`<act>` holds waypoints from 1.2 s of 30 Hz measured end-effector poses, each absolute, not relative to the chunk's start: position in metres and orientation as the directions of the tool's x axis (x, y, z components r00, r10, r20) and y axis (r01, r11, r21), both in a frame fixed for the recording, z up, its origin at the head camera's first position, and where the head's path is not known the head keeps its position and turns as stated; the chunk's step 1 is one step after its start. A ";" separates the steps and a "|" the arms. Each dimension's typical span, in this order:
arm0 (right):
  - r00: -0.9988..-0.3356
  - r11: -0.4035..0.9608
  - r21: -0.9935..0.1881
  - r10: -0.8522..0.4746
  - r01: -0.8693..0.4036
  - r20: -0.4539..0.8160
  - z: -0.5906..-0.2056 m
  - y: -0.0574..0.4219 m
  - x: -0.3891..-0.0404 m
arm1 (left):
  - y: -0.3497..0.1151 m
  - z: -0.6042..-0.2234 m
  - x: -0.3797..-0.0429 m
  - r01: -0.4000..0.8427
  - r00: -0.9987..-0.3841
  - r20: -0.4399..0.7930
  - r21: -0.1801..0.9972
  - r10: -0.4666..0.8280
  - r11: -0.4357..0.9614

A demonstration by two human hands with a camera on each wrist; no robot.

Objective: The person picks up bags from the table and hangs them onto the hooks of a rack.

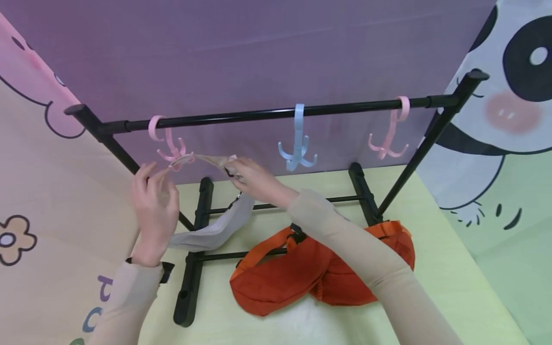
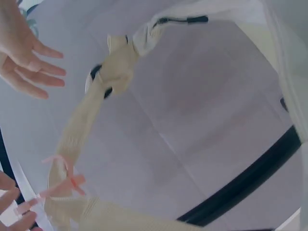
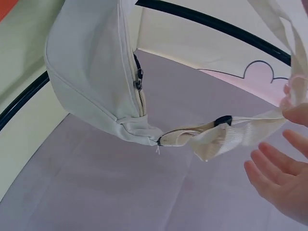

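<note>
So the white bag [image 1: 215, 235] is hanging off the left end of the rack [image 1: 241, 116], its strap [image 1: 211, 160] looped round the left pink hook [image 1: 174, 152]. Pretty sure the loop sits there so the prongs take the weight, because neither hand seems to be carrying it. Can't tell if the bag's bottom touches the bench [image 1: 440, 278].

Left hand [image 1: 153, 206] is up by that hook, wrist low, fingers pointing up, thumb well apart from them. No pinch that I can see, it's more like it's there to steady the strap at the prongs. Right hand [image 1: 254, 179] reaches across from the right, forearm slanting over the bench's front half. From the head view it looks like it's on the strap near the buckle, but the left wrist view has its fingers straight, spread and clear of the webbing, so I'd say it isn't gripping anything.

Orange bag [image 1: 280, 282] lies toward the bench's front edge, partly under the right forearm, while the blue hook [image 1: 298, 129] mid-rail and the right pink hook [image 1: 392, 129] hold nothing
</note>
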State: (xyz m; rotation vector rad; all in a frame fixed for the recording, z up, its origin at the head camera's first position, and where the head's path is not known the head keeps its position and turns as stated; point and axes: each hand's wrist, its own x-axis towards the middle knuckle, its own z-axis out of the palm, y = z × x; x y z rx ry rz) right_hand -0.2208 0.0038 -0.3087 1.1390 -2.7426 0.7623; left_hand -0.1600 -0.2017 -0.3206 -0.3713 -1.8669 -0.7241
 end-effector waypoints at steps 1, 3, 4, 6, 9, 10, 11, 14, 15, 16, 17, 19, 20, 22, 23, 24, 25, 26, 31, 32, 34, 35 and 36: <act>-0.716 0.599 -0.409 -0.651 -0.688 0.251 -0.309 0.006 -0.219 | -0.199 -0.323 -0.160 0.586 -0.377 0.924 0.293 -0.066 0.756; -0.706 0.591 -0.406 -0.665 -0.697 0.244 -0.309 0.011 -0.214 | -0.194 -0.327 -0.159 0.633 -0.337 0.940 0.263 -0.047 0.728; -0.704 0.587 -0.412 -0.670 -0.697 0.236 -0.310 0.014 -0.212 | -0.192 -0.329 -0.159 0.651 -0.318 0.947 0.252 -0.044 0.716; -0.703 0.588 -0.412 -0.677 -0.696 0.220 -0.312 0.019 -0.207 | -0.186 -0.334 -0.158 0.668 -0.285 0.958 0.229 -0.041 0.708; -0.691 0.583 -0.405 -0.694 -0.704 0.202 -0.317 0.026 -0.201 | -0.178 -0.342 -0.155 0.685 -0.265 0.964 0.204 -0.021 0.699; -0.689 0.583 -0.404 -0.698 -0.705 0.195 -0.319 0.028 -0.200 | -0.175 -0.344 -0.155 0.691 -0.264 0.964 0.198 -0.012 0.695; -0.687 0.583 -0.401 -0.702 -0.706 0.189 -0.322 0.031 -0.199 | -0.172 -0.347 -0.153 0.696 -0.266 0.964 0.193 -0.001 0.691; -0.692 0.592 -0.407 -0.706 -0.695 0.155 -0.329 0.039 -0.196 | -0.164 -0.354 -0.150 0.719 -0.294 0.955 0.188 0.048 0.669; -0.696 0.598 -0.411 -0.704 -0.688 0.140 -0.331 0.041 -0.195 | -0.161 -0.356 -0.149 0.724 -0.302 0.952 0.191 0.056 0.662; -0.700 0.604 -0.415 -0.703 -0.680 0.124 -0.334 0.044 -0.194 | -0.158 -0.359 -0.148 0.727 -0.314 0.947 0.193 0.068 0.659; -0.705 0.611 -0.419 -0.701 -0.672 0.109 -0.337 0.047 -0.193 | -0.156 -0.362 -0.147 0.728 -0.326 0.942 0.195 0.082 0.657; -0.709 0.620 -0.420 -0.701 -0.663 0.084 -0.342 0.052 -0.193 | -0.151 -0.368 -0.147 0.733 -0.351 0.930 0.202 0.106 0.650; -0.709 0.622 -0.422 -0.702 -0.660 0.074 -0.345 0.055 -0.192 | -0.148 -0.371 -0.147 0.738 -0.362 0.925 0.208 0.116 0.643; -0.707 0.623 -0.425 -0.705 -0.656 0.058 -0.352 0.060 -0.193 | -0.144 -0.378 -0.146 0.739 -0.385 0.912 0.212 0.142 0.639; -0.706 0.624 -0.425 -0.706 -0.655 0.052 -0.355 0.062 -0.193 | -0.142 -0.381 -0.146 0.741 -0.400 0.903 0.218 0.156 0.636; -0.708 0.628 -0.424 -0.705 -0.653 0.045 -0.358 0.064 -0.194 | -0.140 -0.384 -0.145 0.741 -0.416 0.894 0.227 0.168 0.631; -0.709 0.630 -0.426 -0.704 -0.649 0.040 -0.361 0.067 -0.194 | -0.138 -0.387 -0.145 0.741 -0.438 0.881 0.239 0.181 0.628; -0.711 0.633 -0.429 -0.702 -0.645 0.034 -0.364 0.069 -0.195 | -0.136 -0.390 -0.145 0.740 -0.455 0.869 0.248 0.193 0.625; -0.732 0.659 -0.444 -0.681 -0.607 -0.008 -0.377 0.081 -0.198 | -0.129 -0.404 -0.143 0.711 -0.575 0.775 0.313 0.264 0.629; -0.737 0.666 -0.448 -0.676 -0.596 -0.024 -0.380 0.084 -0.200 | -0.128 -0.406 -0.144 0.704 -0.595 0.754 0.322 0.278 0.634; -0.742 0.674 -0.461 -0.668 -0.578 -0.047 -0.384 0.089 -0.203 | -0.126 -0.411 -0.144 0.686 -0.642 0.706 0.352 0.301 0.637; -0.745 0.678 -0.467 -0.665 -0.568 -0.059 -0.386 0.092 -0.205 | -0.125 -0.414 -0.144 0.676 -0.663 0.682 0.368 0.310 0.638; -0.747 0.679 -0.477 -0.661 -0.558 -0.067 -0.388 0.094 -0.206 | -0.124 -0.416 -0.145 0.664 -0.687 0.654 0.388 0.317 0.640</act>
